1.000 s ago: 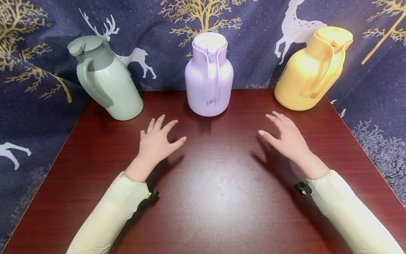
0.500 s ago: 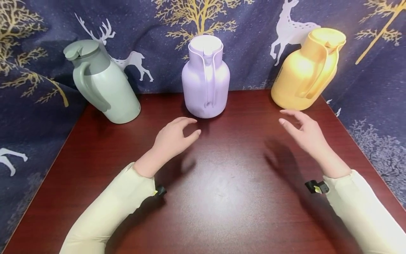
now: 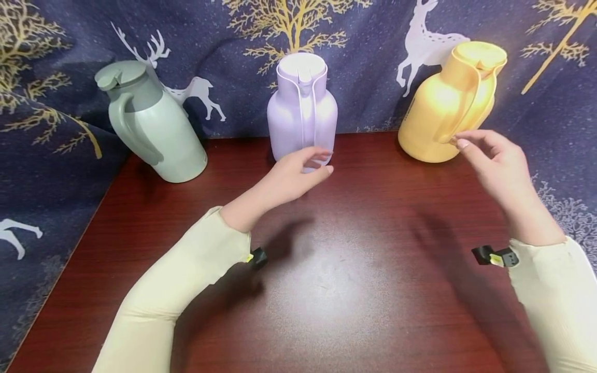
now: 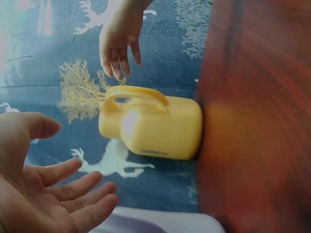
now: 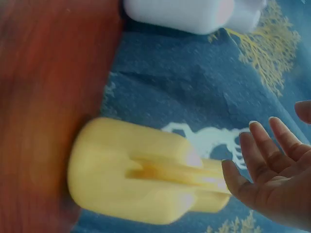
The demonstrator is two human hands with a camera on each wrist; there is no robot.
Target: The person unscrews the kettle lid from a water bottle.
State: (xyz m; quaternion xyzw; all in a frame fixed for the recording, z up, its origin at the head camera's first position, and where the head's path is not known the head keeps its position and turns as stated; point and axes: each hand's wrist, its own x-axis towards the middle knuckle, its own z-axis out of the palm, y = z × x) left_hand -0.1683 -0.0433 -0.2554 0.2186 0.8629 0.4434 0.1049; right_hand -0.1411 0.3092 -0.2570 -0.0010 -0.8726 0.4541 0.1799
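- Yellow jug at the desk's back right corner; right hand sits at its handle, fingertips just beside or touching it, can't tell which. Fingers loosely curved, nothing held.
- Lilac jug back centre; left hand in front of its base, relaxed, empty.
- Step, as I judge it: reach phase, no grasp yet. Next needs fingers round each handle.
- Count: three jugs (third is the green jug), two hands.

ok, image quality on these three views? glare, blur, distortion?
Head view: sharp, with a soft glare patch on the table, hand shadows on the wood, and wide-angle lean on the green jug and yellow jug. Left wrist view: table edge smeared, left hand soft. Right wrist view: motion blur on the yellow jug; bluish cast.
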